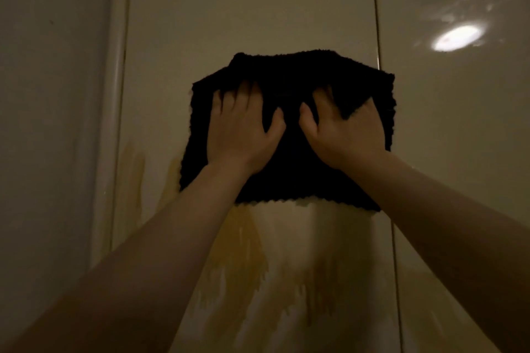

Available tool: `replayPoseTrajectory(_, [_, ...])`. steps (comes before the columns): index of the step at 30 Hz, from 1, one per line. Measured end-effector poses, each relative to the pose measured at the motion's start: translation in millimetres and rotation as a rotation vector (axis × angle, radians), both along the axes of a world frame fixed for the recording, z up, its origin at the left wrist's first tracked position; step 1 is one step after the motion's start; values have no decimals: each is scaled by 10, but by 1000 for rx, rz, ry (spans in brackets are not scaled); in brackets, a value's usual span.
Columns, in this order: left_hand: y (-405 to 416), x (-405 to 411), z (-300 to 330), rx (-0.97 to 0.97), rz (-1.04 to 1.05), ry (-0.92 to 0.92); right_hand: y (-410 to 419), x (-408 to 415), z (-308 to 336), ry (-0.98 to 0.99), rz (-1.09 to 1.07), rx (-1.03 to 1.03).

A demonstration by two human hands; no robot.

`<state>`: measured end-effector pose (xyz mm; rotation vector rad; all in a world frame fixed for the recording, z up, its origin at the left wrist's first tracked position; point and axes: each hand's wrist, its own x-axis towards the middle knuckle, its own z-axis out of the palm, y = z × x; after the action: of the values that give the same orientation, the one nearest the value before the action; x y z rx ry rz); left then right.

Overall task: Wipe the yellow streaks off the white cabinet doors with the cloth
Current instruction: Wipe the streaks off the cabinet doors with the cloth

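A black cloth (289, 169) is pressed flat against the glossy white cabinet door (243, 8) in the middle of the view. My left hand (243, 129) grips its upper left part, fingers curled into the fabric. My right hand (347, 132) grips the upper right part the same way. Yellow streaks (243, 252) run down the door below the cloth, and more streaks (133, 163) show to its left. The cloth's right edge overlaps the seam to the neighbouring door (459, 123).
A pale wall or side panel (51, 123) stands at the left beyond a rounded frame strip (111, 123). A bright lamp reflection (456, 37) shines on the right door. The room is dim.
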<state>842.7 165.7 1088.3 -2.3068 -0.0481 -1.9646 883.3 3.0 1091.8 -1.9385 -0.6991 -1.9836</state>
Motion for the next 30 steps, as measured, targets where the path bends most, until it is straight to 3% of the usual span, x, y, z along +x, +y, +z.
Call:
replayPoseTrajectory(5, [138,-92,-570,-7,-9,57,114,-104,-575,52,-13,-27])
replayPoseTrajectory(11, [368,-225,-1167,17,-40,119,309,-157,-1327,-32,66,-15])
replayPoseTrajectory(15, [469,-264,-1345,31,-62,107,391,-165,-1462,-21,71,-39])
replayPoseTrajectory(20, [549,-291,-1162,27,-56,131,462,-190,-1279,-23,68,-97])
replayPoseTrajectory(27, [877,-291,-169,-57,29,38,796,-249,-110,4,-2,-153])
replayPoseTrajectory(30, [988,-265,-9,-68,41,-13,924,-235,92,0,-26,-142])
